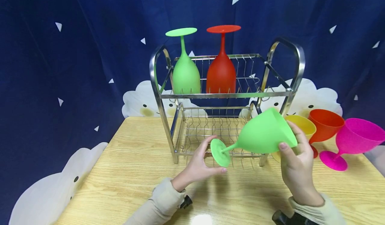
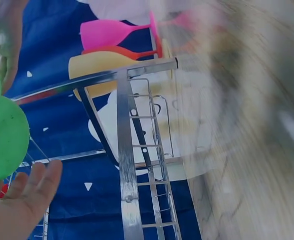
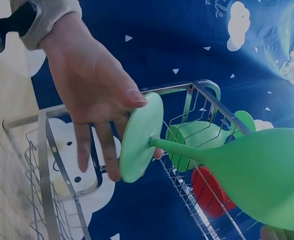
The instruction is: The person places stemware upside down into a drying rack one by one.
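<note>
A green plastic goblet (image 1: 261, 135) is tilted on its side above the table, its foot toward the left and its mouth toward the right. My right hand (image 1: 297, 163) grips its bowl near the rim, thumb on the near side. Around the goblet's round foot, my left hand (image 1: 200, 165) is spread, with thumb and fingers apart; in the right wrist view, the left fingers (image 3: 107, 150) extend loosely behind the foot. Behind the hands stands a two-tier metal dish rack (image 1: 222, 95). Its upper tier holds another green goblet (image 1: 186, 73) and a red goblet (image 1: 221, 73), both upside down.
At the right, beside the rack, a yellow goblet (image 1: 302, 123), an orange-red goblet (image 1: 325, 128) and a magenta goblet (image 1: 358, 140) stand on the wooden table (image 1: 120, 185), mouths up. A dark blue curtain (image 1: 75, 68) hangs behind.
</note>
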